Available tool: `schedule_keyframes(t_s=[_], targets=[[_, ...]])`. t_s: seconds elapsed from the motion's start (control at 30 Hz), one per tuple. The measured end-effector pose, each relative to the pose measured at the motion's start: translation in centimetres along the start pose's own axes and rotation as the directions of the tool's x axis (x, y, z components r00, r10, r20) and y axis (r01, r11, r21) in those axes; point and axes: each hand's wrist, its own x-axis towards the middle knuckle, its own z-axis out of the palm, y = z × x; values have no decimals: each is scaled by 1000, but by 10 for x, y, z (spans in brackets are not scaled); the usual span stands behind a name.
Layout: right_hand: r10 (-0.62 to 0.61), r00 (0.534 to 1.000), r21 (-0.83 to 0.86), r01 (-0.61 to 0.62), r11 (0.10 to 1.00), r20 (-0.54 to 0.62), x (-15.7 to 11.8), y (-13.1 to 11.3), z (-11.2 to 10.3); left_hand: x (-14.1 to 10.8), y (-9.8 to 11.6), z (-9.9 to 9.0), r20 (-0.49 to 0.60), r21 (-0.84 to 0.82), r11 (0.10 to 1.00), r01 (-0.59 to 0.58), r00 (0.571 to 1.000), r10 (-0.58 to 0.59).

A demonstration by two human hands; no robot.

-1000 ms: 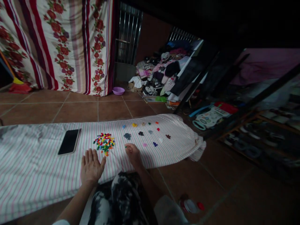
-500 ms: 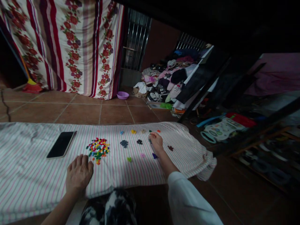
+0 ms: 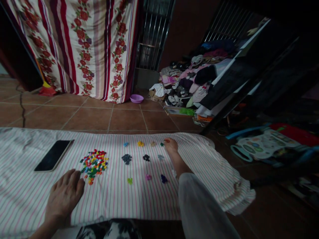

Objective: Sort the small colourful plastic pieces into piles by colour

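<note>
a person's right hand [image 3: 172,146] rests at the far side of a striped cloth [image 3: 112,202], fingertips drawn together at a spot of orange [image 3: 166,140] just beside a small dark green cluster [image 3: 161,144]; whether they pinch the orange or merely touch it, an observer cannot tell. the left hand [image 3: 63,194] lies back upward at near left, fingers lightly bent and loosely together, just beside a mixed heap of small coloured pieces [image 3: 94,163]. a phone [image 3: 53,156] lies left of the heap, toward the far side. between heap and right arm, pieces sit sorted by colour: light blue [image 3: 126,144], yellow [image 3: 140,143] and tan [image 3: 153,143] in the far row; dark gray [image 3: 127,159], black [image 3: 146,157] and pale gray [image 3: 160,157] in the middle; lime green [image 3: 130,181], pink [image 3: 148,177] and dark blue [image 3: 163,179] nearest. on the tiled floor [image 3: 87,119] beyond, a purple bowl [image 3: 137,99] stands between a flowered curtain [image 3: 99,49] and piled clothes [image 3: 189,78].
</note>
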Motion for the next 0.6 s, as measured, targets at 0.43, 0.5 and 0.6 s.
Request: schedule_keyframes(t_s=[0.43, 0.5, 0.6], targets=[[-40, 987, -125, 60, 990, 156, 6, 4, 9, -5, -10, 11, 17, 92, 994, -62, 998, 61], [-43, 985, -92, 59, 994, 168, 7, 7, 9, -7, -11, 12, 44, 91, 993, -72, 997, 68], [-35, 980, -56, 46, 997, 196, 8, 9, 8, -7, -9, 12, 71, 74, 996, -53, 996, 47]])
